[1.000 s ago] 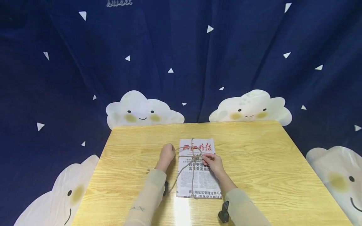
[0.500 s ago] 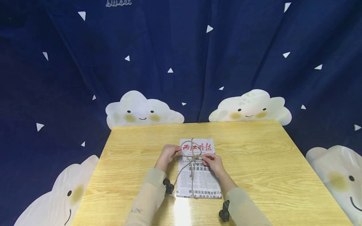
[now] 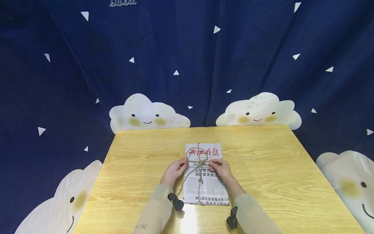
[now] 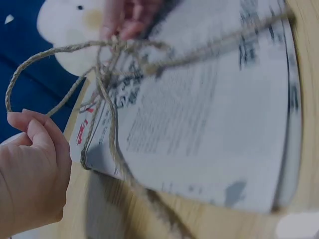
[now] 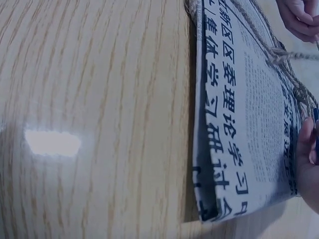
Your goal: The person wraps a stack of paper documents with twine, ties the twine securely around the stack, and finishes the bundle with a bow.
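A folded newspaper bundle (image 3: 210,190) with red and black print lies flat on the table. Brown twine (image 3: 199,191) crosses it lengthwise and sideways, meeting in a knot (image 3: 201,163) near the upper middle. My left hand (image 3: 174,170) pinches a loop of the twine at the bundle's left edge; in the left wrist view the loop (image 4: 57,50) arches from those fingertips to the knot. At the right of the knot, my right hand (image 3: 221,169) pinches twine between thumb and fingers. One loose length runs down-left past my left wrist.
The pale wooden table (image 3: 277,172) extends on both sides of the bundle. Behind it hangs a dark blue curtain (image 3: 181,42) with white clouds and triangles. Dark wrist cameras (image 3: 176,202) sit on both sleeves.
My left hand has come in from the left to the bundle's edge, then slid slightly down, and a rounder twine loop now stands above the knot. My right hand stays put.
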Tool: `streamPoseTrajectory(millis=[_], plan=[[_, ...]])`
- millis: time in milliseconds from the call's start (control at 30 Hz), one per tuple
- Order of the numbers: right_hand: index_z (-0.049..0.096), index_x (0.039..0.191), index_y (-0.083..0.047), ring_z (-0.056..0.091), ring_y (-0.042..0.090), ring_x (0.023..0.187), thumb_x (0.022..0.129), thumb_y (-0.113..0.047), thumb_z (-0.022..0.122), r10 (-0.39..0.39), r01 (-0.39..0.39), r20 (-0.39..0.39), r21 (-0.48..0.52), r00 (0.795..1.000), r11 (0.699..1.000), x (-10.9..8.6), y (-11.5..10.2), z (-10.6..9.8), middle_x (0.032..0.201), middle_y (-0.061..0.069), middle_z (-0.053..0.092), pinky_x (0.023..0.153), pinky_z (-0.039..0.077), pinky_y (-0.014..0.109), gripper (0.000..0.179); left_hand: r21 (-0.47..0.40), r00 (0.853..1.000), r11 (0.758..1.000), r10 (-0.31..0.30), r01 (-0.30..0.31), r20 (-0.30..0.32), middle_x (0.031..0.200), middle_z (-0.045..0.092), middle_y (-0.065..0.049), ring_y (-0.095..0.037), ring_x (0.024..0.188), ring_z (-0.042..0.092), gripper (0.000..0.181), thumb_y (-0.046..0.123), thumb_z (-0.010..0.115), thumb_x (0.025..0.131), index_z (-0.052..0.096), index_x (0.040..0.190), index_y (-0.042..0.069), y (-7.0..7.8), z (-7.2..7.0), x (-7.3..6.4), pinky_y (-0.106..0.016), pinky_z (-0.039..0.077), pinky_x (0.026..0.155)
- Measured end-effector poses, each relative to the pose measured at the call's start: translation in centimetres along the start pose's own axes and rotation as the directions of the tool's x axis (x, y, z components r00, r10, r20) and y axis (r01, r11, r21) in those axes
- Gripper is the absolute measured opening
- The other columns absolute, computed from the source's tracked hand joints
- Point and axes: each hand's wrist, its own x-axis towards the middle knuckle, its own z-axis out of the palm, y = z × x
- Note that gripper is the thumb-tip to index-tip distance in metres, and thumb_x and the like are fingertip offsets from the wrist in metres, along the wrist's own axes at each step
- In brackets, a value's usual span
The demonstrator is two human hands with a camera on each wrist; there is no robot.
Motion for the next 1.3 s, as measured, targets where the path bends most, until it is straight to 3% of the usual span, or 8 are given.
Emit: streamPoseTrajectory(millis=[167,333,467,567,733,867,1100,1300], plan=[[0.061,0.101,0.009,0.063,0.014,0.067,0.086,-0.003,0.06,-0.01,0.01,-0.005,-0.005,1.0,1.0,0.1,0.1,0.0,0.08,0.011,0.065,0.063,0.054,0.023,0.02,-0.125,1.0,0.992,-0.02,0.021,0.014,0.12,0.05,-0.018,-0.02,0.097,0.057,0.048,-0.01,0.059,0.079,0.046,0.126,-0.005,-0.3,-1.1,0.7,-0.019,0.047,0.086],[0.061,0.101,0.011,0.062,0.011,0.064,0.085,-0.002,0.06,-0.014,0.014,-0.003,0.018,1.0,1.0,0.2,0.3,0.0,0.079,0.01,0.065,0.062,0.054,0.022,0.021,0.131,0.994,0.985,0.112,-0.113,0.013,0.1,0.059,-0.019,-0.016,0.083,0.06,0.03,-0.005,0.06,0.083,0.053,0.11,-0.014,1.0,9.9,-10.3,-0.018,0.05,0.077],[0.06,0.101,0.012,0.061,0.009,0.062,0.085,-0.002,0.06,-0.013,0.013,-0.001,0.027,1.0,1.0,0.2,0.3,-0.1,0.077,0.01,0.065,0.06,0.054,0.021,0.021,0.545,0.967,0.828,0.229,-0.133,-0.11,0.079,0.063,-0.013,-0.007,0.061,0.058,0.024,-0.001,0.058,0.085,0.058,0.103,-0.017,2.4,20.7,-20.5,-0.011,0.049,0.056],[0.061,0.1,0.011,0.06,0.011,0.061,0.085,-0.003,0.061,-0.021,0.021,-0.006,0.006,1.0,1.0,0.2,0.1,-0.1,0.076,0.011,0.064,0.059,0.053,0.022,0.021,0.7,0.937,0.705,0.31,-0.115,-0.16,0.075,0.064,-0.017,-0.006,0.055,0.056,0.022,-0.006,0.058,0.084,0.057,0.102,-0.02,3.0,25.0,-24.5,-0.013,0.049,0.052],[0.064,0.097,0.009,0.063,0.018,0.065,0.083,-0.002,0.063,-0.085,0.083,-0.022,-0.102,0.996,0.991,0.1,-0.2,-0.1,0.081,0.017,0.066,0.061,0.054,0.025,0.018,0.787,0.895,0.596,0.424,-0.159,-0.141,0.075,0.063,-0.025,-0.011,0.052,0.057,0.016,-0.009,0.058,0.082,0.059,0.094,-0.02,2.9,25.7,-25.3,-0.022,0.052,0.051],[0.065,0.095,0.008,0.065,0.023,0.067,0.082,-0.002,0.064,-0.135,0.13,-0.023,-0.147,0.991,0.981,0.0,-0.5,0.0,0.084,0.019,0.066,0.063,0.055,0.029,0.017,0.8,0.868,0.573,0.475,-0.177,-0.148,0.073,0.062,-0.022,-0.011,0.052,0.058,0.014,-0.008,0.059,0.082,0.06,0.092,-0.018,2.0,25.2,-24.6,-0.023,0.053,0.051],[0.064,0.096,0.009,0.064,0.021,0.067,0.082,-0.001,0.063,-0.127,0.124,-0.021,-0.104,0.992,0.987,0.0,-0.8,0.3,0.086,0.022,0.066,0.063,0.055,0.029,0.017,0.725,0.867,0.672,0.442,-0.148,-0.232,0.074,0.054,-0.011,-0.012,0.054,0.06,0.009,-0.009,0.053,0.084,0.051,0.091,-0.014,0.0,26.2,-24.5,-0.025,0.055,0.057],[0.064,0.095,0.009,0.064,0.023,0.067,0.082,0.0,0.063,-0.14,0.137,-0.023,-0.098,0.99,0.986,0.0,-0.8,0.3,0.085,0.023,0.065,0.063,0.056,0.03,0.016,0.701,0.827,0.699,0.473,-0.142,-0.303,0.067,0.059,-0.013,-0.01,0.051,0.057,0.005,-0.01,0.056,0.08,0.053,0.083,-0.008,-1.7,27.1,-24.2,-0.021,0.052,0.05]])
